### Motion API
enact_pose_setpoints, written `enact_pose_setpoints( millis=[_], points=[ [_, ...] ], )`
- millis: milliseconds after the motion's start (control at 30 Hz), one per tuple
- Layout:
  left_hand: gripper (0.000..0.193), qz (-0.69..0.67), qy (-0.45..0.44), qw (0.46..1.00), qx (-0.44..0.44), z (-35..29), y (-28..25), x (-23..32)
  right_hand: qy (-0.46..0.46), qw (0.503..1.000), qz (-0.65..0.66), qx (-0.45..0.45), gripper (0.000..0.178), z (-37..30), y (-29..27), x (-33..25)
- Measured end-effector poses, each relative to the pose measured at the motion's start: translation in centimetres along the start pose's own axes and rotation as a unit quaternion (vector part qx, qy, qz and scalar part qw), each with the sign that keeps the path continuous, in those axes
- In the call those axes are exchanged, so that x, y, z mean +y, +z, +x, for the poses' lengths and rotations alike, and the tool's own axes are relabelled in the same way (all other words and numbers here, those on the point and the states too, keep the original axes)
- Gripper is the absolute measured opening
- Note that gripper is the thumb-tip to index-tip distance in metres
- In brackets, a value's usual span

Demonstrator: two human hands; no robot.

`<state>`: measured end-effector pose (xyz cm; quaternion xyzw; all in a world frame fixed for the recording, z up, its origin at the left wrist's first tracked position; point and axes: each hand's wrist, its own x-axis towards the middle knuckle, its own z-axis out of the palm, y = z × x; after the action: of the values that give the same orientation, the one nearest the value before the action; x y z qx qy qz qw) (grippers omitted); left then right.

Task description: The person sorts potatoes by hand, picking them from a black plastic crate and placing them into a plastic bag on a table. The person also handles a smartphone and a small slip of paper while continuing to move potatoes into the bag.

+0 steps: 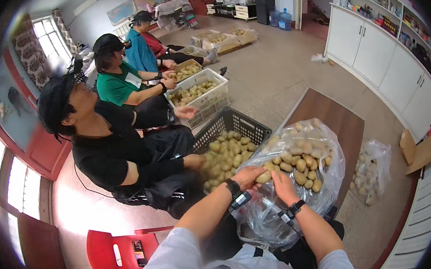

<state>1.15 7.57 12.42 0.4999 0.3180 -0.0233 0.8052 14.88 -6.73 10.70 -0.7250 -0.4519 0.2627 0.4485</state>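
Both my hands meet over the near left edge of an opened clear plastic bag (pixel 332 142). Inside it lie several light-brown potatoes (pixel 303 163). Closed fingers of my left hand (pixel 246 178) grip one pale potato (pixel 264 177). From the other side my right hand (pixel 285 188) closes on the same potato; its lower fingers are partly hidden. Crumpled plastic hangs below my wrists. To the left of the bag stands a black slatted crate (pixel 246 122) with many potatoes (pixel 229 153) in it.
The bag rests on a brown table (pixel 334 110). At the left a person in black (pixel 109 147) reaches into the black crate. Beyond, others work at a white crate (pixel 209 111) and a box. A bagged heap (pixel 371 170) lies right; a red chair (pixel 112 252) stands near left.
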Motion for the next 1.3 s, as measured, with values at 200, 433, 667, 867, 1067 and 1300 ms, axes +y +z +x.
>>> enact_pose_setpoints(
  millis=[200,433,667,867,1067,1300],
  points=[
    [0.038,-0.139,0.062,0.983,0.104,1.2,-1.0,0.9,-0.032,0.931,-0.340,0.132,0.049,1.0,-5.1,3.2],
    [0.032,-0.170,0.103,0.961,0.194,1.5,-5.6,-0.1,0.006,0.904,-0.424,0.059,0.055,1.3,-7.0,5.5],
    [0.026,-0.234,0.096,0.931,0.264,3.3,-11.3,-2.4,0.048,0.905,-0.422,0.020,0.069,2.4,-5.9,7.3],
    [0.025,-0.224,0.062,0.944,0.235,4.4,-11.6,-2.7,0.055,0.888,-0.454,0.042,0.074,-0.2,-4.6,7.1],
    [0.026,-0.231,0.074,0.938,0.249,5.9,-14.1,-4.9,0.040,0.901,-0.432,0.012,0.072,-2.3,-3.9,6.7],
    [0.030,0.657,0.202,0.651,0.322,4.3,-14.7,-4.8,0.044,0.904,-0.425,-0.008,0.078,-4.9,-4.1,6.1]
  ],
)
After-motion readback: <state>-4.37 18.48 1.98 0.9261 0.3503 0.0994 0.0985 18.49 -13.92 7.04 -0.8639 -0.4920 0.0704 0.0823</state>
